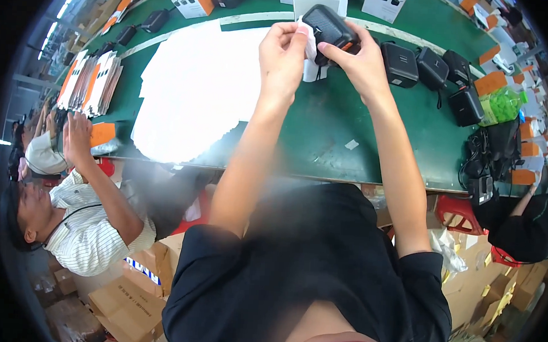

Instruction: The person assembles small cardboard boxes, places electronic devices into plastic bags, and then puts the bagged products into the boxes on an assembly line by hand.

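Observation:
Over the green workbench, my right hand (365, 64) grips a black boxy portable speaker (328, 25) from its right side, thumb across the near face. A strip of orange shows along its lower edge. My left hand (282, 60) pinches a white cloth or tissue (308, 43) against the speaker's left side. A short dark strap hangs below the speaker. Beyond it stands a white box (318, 3), partly hidden by the speaker. To the right of my right hand sit several similar black speakers (400, 64).
White sheets (192, 94) cover the bench's left part, beside a stack of flat printed cartons (89, 83). Rightward are a green bottle (502, 106) and black cables (479, 154). A co-worker (94, 224) sits at left. Red stools (458, 214) and cardboard boxes (127, 308) stand below.

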Motion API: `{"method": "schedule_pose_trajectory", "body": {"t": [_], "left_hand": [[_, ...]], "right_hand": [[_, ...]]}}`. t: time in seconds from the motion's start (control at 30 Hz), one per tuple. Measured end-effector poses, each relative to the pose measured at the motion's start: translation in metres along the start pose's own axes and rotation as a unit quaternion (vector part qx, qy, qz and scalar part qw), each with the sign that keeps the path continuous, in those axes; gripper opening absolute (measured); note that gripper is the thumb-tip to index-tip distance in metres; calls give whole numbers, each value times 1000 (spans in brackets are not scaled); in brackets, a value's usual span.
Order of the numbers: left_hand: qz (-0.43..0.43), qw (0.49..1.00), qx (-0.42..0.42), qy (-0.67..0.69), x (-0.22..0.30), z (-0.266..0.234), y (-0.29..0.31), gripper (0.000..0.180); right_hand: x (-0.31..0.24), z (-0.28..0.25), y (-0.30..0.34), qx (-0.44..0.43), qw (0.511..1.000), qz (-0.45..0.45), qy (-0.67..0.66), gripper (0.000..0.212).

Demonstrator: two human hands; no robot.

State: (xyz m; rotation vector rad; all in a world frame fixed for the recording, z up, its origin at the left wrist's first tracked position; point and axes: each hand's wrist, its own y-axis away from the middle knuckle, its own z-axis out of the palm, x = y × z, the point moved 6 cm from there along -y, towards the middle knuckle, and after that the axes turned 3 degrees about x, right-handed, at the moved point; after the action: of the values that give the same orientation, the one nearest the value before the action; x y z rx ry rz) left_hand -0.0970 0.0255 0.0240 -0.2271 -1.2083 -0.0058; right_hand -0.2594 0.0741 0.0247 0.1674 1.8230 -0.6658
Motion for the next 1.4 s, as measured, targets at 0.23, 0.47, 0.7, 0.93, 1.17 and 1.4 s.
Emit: {"method": "schedule_pose_trajectory", "body": {"t": [0.23, 0.47, 0.7, 0.93, 1.17, 1.4], "left_hand": [[6, 997, 79, 5, -1, -22, -3, 17], [63, 996, -6, -60, 26, -6, 8, 18], [89, 990, -86, -64, 49, -5, 30, 15], [104, 979, -51, -167, 45, 32, 40, 18], [-25, 994, -81, 74, 54, 27, 8, 17], [267, 961, -29, -70, 101, 21, -23, 20]], "right_hand": [[-41, -38, 15, 87, 956, -39, -278, 68], [-38, -60, 19, 5, 910, 84, -406, 41], [-27, -9, 34, -135, 919, 141, -344, 56], [-21, 9, 30, -26, 981, 26, -190, 62], [-49, -27, 46, -56, 994, -92, -24, 81], [-74, -47, -10, -16, 981, -186, -51, 54]]}}
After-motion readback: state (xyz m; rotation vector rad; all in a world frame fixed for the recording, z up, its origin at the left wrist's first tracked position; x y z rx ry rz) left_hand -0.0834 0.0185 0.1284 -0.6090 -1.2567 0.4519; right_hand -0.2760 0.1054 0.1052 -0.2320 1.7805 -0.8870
